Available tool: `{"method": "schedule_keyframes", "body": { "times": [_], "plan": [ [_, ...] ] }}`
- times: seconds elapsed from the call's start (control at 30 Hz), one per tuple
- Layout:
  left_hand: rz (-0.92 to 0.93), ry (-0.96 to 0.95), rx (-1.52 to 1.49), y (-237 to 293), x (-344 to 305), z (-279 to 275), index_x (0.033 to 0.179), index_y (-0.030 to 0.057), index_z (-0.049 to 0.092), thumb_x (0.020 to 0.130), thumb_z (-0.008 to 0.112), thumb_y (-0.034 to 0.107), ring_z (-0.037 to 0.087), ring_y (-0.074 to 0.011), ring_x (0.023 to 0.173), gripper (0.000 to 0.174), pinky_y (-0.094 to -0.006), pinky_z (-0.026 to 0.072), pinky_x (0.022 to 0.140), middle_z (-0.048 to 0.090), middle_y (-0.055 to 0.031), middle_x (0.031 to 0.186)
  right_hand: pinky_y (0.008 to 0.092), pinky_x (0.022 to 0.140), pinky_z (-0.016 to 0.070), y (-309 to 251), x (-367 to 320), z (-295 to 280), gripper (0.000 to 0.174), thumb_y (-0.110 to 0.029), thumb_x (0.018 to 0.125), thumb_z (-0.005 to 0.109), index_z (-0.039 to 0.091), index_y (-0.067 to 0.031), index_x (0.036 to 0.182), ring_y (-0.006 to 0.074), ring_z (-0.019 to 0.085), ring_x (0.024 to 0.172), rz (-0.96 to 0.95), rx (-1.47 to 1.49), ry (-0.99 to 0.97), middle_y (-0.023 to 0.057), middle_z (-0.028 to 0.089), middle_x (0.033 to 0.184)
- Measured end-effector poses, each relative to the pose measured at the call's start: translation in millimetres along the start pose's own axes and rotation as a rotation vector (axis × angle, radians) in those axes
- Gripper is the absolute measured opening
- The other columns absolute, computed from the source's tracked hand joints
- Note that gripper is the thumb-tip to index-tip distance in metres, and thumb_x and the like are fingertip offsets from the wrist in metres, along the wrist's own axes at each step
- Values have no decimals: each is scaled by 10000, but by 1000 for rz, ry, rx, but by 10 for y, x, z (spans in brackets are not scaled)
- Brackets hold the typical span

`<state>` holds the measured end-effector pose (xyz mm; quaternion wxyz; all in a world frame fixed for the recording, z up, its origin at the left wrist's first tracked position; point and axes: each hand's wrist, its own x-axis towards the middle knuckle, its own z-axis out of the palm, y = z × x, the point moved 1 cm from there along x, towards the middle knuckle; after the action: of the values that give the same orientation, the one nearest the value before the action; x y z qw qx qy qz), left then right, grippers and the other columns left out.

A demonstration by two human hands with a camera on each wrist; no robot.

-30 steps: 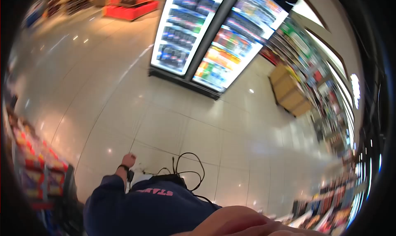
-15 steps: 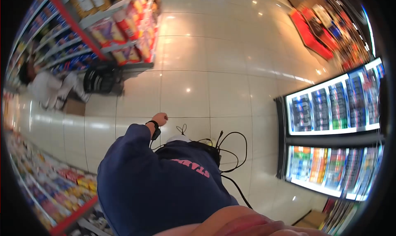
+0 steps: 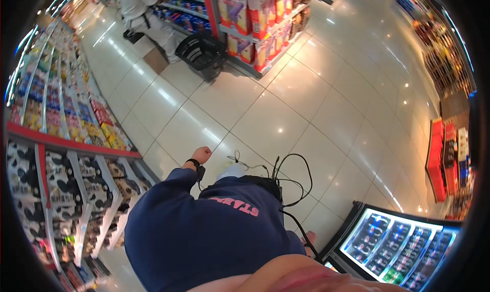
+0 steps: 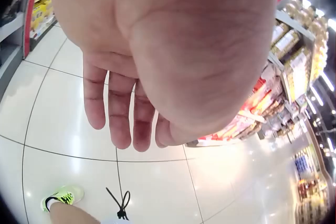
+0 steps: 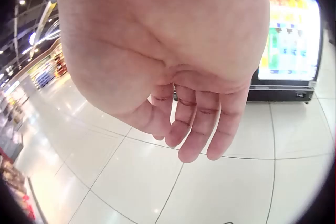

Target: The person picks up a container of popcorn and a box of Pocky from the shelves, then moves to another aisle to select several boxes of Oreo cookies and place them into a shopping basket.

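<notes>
My left hand [image 3: 202, 154] hangs out over the tiled floor in the head view, a black band at its wrist. In the left wrist view that hand [image 4: 157, 66] is empty, its fingers loose and slightly apart. The right hand [image 3: 309, 239] shows only partly in the head view, beside the dark blue sweatshirt [image 3: 204, 236]. Seen from the right wrist, this hand [image 5: 168, 61] holds nothing, and its fingers hang loosely bent. Black cables [image 3: 301, 179] loop out at the waist.
Shelves of packaged goods [image 3: 66, 118] line the left. Ahead are a shelf end with red packages [image 3: 260, 31], a black basket [image 3: 200, 51], a cardboard box [image 3: 155, 60] and a person in white [image 3: 145, 16]. A lit drinks cooler [image 3: 398, 243] stands at lower right.
The view has swung left: the cooler has slid to the lower right, and the shelf end, basket and person have come in toward the top middle. The right hand has come into the head view.
</notes>
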<state>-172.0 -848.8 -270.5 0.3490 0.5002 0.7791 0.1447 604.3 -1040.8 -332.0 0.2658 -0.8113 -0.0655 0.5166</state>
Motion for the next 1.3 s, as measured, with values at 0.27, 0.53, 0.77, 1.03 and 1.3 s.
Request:
{"method": "schedule_keyframes", "body": {
  "times": [0.27, 0.53, 0.77, 1.03, 1.3],
  "plan": [
    [-424, 318, -311, -1011, -1053, 220, 811, 7, 686, 809, 604, 179, 653, -181, 634, 190, -329, 527, 616, 685, -100, 716, 337, 536, 512, -2443, 219, 1568, 187, -151, 867, 536, 575, -25, 1000, 207, 614, 641, -240, -289, -140, 90, 610, 841],
    [-749, 374, -332, -1981, -802, 178, 805, 1, 666, 826, 607, 177, 662, -191, 582, 187, -342, 525, 525, 702, -104, 725, 382, 584, 549, -3347, 357, 3424, 184, -167, 891, 590, 597, -37, 1021, 249, 663, 695, -452, -574, -384, 106, 645, 888],
    [-383, 515, -500, -1302, 536, -1127, 772, 19, 671, 794, 629, 193, 653, -216, 639, 180, -344, 520, 622, 678, -111, 689, 397, 545, 545, -3680, 118, 4144, 184, -133, 884, 551, 608, -6, 1004, 275, 669, 671, -229, -588, -290, 132, 649, 871],
    [-323, 640, -542, -927, 753, -1671, 868, 15, 656, 850, 615, 174, 657, -205, 690, 166, -323, 522, 669, 682, -100, 789, 373, 515, 523, -4360, 273, 5050, 159, -113, 868, 550, 617, 21, 921, 272, 664, 658, -332, -891, -503, 142, 626, 805],
    [-736, 740, -735, -1527, 50, -850, 845, 15, 643, 853, 599, 155, 645, -154, 650, 147, -288, 506, 592, 670, -73, 729, 347, 489, 496, -5307, 501, 6765, 164, -156, 873, 533, 617, -18, 903, 212, 632, 613, -347, -822, -525, 82, 621, 767]
  ]
}}
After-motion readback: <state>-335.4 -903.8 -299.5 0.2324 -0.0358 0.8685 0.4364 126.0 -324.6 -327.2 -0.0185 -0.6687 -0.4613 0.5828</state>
